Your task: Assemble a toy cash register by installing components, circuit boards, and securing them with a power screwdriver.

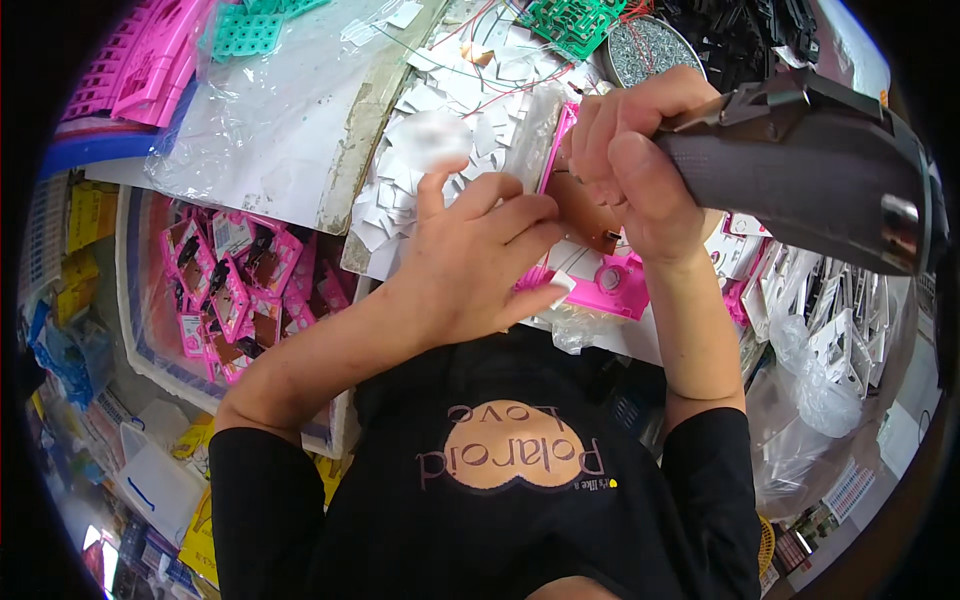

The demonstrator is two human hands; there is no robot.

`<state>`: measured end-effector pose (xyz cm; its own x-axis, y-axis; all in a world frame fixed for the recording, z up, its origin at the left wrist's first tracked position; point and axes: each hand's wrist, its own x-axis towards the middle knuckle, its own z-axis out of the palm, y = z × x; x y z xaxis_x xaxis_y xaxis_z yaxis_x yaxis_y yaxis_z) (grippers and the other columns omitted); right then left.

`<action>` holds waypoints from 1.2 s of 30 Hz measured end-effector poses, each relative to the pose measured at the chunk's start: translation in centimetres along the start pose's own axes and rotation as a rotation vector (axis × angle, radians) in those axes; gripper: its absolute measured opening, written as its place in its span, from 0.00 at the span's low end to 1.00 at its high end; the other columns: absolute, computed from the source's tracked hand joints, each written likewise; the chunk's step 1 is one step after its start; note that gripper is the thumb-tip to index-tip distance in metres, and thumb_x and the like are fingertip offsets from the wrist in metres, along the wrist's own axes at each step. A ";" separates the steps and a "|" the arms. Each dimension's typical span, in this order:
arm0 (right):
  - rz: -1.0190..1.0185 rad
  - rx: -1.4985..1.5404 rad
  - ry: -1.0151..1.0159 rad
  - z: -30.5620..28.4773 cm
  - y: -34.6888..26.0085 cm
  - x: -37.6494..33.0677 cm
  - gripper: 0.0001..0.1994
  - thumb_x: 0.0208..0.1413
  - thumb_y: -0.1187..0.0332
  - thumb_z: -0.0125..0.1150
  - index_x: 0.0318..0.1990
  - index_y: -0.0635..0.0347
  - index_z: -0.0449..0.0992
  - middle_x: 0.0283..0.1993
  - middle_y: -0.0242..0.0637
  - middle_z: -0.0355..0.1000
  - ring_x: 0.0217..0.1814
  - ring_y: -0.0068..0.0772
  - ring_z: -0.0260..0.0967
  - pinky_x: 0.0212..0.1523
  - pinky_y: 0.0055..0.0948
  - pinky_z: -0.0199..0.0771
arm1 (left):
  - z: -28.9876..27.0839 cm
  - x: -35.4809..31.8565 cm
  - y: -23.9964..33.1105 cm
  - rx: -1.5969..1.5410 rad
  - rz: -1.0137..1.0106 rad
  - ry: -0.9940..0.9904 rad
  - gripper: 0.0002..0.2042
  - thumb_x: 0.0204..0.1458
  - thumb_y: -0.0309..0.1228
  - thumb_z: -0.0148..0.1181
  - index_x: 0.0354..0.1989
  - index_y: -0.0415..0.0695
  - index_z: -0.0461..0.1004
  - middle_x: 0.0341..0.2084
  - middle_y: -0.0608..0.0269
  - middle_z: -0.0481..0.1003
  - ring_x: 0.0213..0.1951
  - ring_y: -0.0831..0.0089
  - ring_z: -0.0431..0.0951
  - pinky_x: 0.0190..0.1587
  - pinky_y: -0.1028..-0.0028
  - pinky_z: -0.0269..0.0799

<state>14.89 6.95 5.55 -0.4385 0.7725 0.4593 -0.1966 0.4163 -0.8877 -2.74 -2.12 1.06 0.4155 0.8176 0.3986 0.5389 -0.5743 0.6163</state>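
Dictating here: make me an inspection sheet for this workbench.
Surface: pale table, partly under clear plastic.
Job's things: pink casing on the table; dark grey tool to its right.
Clutter: white paper slips, green circuit boards, small metal parts.
Hands: left hand spread beside the casing; right hand curled around the tool's end.
Cables: thin red wires by the boards.
Surroundings: bin of pink assemblies at left; white parts at right.

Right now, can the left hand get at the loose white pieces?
Probably yes: the left hand is right beside the white pieces, overlapping some in this view, and nothing visible blocks the way.
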 end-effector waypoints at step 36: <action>0.276 -0.622 -0.168 -1.8 -2.3 -8.3 0.06 0.56 0.66 0.65 0.35 0.59 0.78 0.29 0.38 0.72 0.42 0.43 0.69 0.47 0.40 0.69 | -3.3 4.1 -0.7 -0.278 -0.053 -0.412 0.04 0.52 0.27 0.68 0.35 0.45 0.82 0.32 0.69 0.80 0.40 0.69 0.78 0.51 0.68 0.61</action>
<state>20.61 0.44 3.82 -0.5398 0.8257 0.1638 0.4579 0.4513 -0.7659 -3.89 1.75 4.50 0.6782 0.7288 0.0945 0.3749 -0.4537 0.8084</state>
